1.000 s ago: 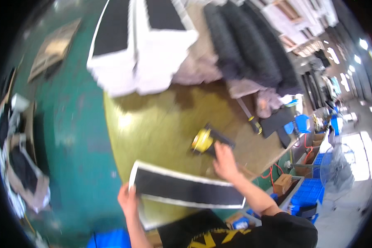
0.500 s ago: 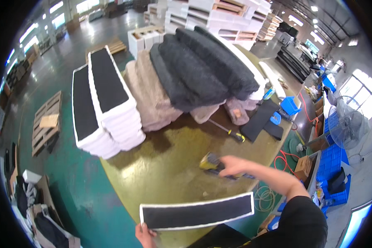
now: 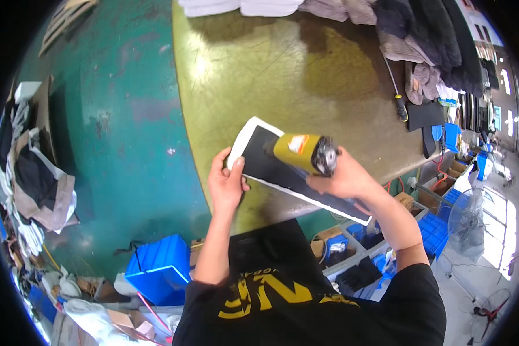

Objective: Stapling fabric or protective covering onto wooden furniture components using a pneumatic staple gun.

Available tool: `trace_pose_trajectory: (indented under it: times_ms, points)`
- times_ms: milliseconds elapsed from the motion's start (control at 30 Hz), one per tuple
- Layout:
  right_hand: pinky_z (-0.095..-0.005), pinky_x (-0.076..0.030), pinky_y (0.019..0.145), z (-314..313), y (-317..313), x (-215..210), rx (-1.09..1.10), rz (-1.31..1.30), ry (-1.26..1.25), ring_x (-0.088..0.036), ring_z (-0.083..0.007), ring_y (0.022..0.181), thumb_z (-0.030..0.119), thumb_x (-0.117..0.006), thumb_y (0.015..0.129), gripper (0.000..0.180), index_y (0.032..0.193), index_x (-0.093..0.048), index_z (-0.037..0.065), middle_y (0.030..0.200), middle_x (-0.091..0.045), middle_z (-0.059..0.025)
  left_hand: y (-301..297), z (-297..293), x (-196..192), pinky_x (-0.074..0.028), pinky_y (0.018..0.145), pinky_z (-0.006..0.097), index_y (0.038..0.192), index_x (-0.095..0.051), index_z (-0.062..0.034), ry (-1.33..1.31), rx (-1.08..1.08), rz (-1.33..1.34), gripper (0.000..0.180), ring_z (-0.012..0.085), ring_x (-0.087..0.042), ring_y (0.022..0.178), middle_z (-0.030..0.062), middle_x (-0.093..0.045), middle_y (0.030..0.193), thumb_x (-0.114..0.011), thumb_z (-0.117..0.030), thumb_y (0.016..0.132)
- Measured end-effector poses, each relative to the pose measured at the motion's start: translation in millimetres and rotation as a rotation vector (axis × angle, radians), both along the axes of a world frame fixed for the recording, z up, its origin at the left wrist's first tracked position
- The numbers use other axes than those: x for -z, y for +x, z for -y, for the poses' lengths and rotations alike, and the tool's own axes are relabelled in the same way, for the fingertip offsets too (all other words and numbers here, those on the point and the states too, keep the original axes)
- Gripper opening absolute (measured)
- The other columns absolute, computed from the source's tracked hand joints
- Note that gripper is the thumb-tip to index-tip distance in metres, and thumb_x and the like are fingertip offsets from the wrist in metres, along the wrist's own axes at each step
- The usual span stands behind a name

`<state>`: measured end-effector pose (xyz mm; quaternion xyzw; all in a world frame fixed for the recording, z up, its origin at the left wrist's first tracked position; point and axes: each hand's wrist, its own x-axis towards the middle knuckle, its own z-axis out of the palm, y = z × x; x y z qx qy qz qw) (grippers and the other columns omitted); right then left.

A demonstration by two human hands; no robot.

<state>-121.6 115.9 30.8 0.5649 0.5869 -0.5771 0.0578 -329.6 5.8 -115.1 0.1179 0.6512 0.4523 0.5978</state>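
Head view: worn camera looking down over the person's hands at a round-edged, olive-yellow worktable (image 3: pixel 305 75).
Far left, floor: green painted floor (image 3: pixel 115 115), with a heap of fabric and cardboard scraps (image 3: pixel 34 179) at its left edge.
Near left, floor: blue plastic crate (image 3: pixel 158 268) beside the person's left elbow.
Left hand (image 3: pixel 226 183): fingers curled together and clamped on the left end of the long flat black panel with white border (image 3: pixel 259 161), thumb on top.
Panel position: over the near edge of the worktable, running from upper left down to lower right, its right end jutting past the table edge.
Tool: yellow and black handheld power tool (image 3: pixel 304 152), resting on the panel's black face near the middle.
Right hand (image 3: pixel 343 177): fingers wrapped shut around the rear of the power tool.
Far right, table: screwdriver with black and yellow handle (image 3: pixel 399 104), lying near stacked dark and grey fabric pieces (image 3: pixel 427 34).
Near right, below table: blue bins and cardboard boxes (image 3: pixel 438 219).
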Motion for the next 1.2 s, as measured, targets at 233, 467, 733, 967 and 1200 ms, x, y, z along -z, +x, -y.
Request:
trace_pose_trajectory:
  times_ms: [233, 467, 733, 967, 1200]
  points:
    - [-0.0344, -0.052, 0.058, 3, -20, 29, 0.004, 0.181, 0.031, -0.064, -0.0170, 0.059, 0.019, -0.073, 0.077, 0.031, 0.097, -0.068, -0.005, 0.066, -0.066, -0.0102, 1, 8, -8, -0.046, 0.046, 0.025, 0.141, -0.058, -0.0037, -0.105, -0.039, 0.092, 0.047, 0.0051, -0.051, 0.054, -0.0015, -0.057, 0.067, -0.069, -0.016, 0.097]
    - [-0.0389, -0.052, 0.057, -3, -24, 42, 0.009, 0.214, 0.114, -0.064, -0.0202, 0.056, 0.018, -0.072, 0.076, 0.027, 0.086, -0.068, -0.007, 0.061, -0.064, -0.0121, 2, 6, -3, -0.047, 0.047, 0.025, 0.137, -0.063, -0.0073, -0.065, 0.019, 0.064, 0.043, 0.0047, -0.052, 0.055, -0.0019, -0.056, 0.066, -0.070, -0.021, 0.097]
    - [-0.0445, -0.053, 0.074, 4, -27, 40, -0.109, 0.177, 0.125, -0.069, -0.0351, 0.076, 0.018, -0.069, 0.074, 0.030, 0.090, -0.065, -0.007, 0.077, -0.067, -0.0238, 2, 6, -2, -0.047, 0.048, 0.024, 0.137, -0.063, -0.0073, -0.053, -0.023, 0.116, 0.043, 0.0049, -0.052, 0.054, -0.0028, -0.056, 0.065, -0.070, -0.020, 0.096]
    - [-0.0413, -0.055, 0.077, 10, -40, 29, -0.191, 0.224, 0.127, -0.069, -0.0338, 0.081, 0.016, -0.071, 0.075, 0.033, 0.099, -0.066, -0.005, 0.085, -0.070, -0.0217, 6, 8, 3, -0.046, 0.047, 0.024, 0.136, -0.064, -0.0063, -0.035, -0.045, 0.104, 0.044, 0.0050, -0.053, 0.054, -0.0016, -0.058, 0.065, -0.071, -0.020, 0.095]
    - [-0.0422, -0.054, 0.084, 21, -51, 20, -0.270, 0.233, 0.163, -0.066, -0.0374, 0.088, 0.018, -0.073, 0.076, 0.035, 0.104, -0.067, -0.002, 0.095, -0.070, -0.0215, 6, 10, 1, -0.047, 0.048, 0.026, 0.139, -0.061, -0.0050, -0.005, 0.007, 0.053, 0.046, 0.0053, -0.053, 0.055, -0.0006, -0.056, 0.064, -0.068, -0.024, 0.097]
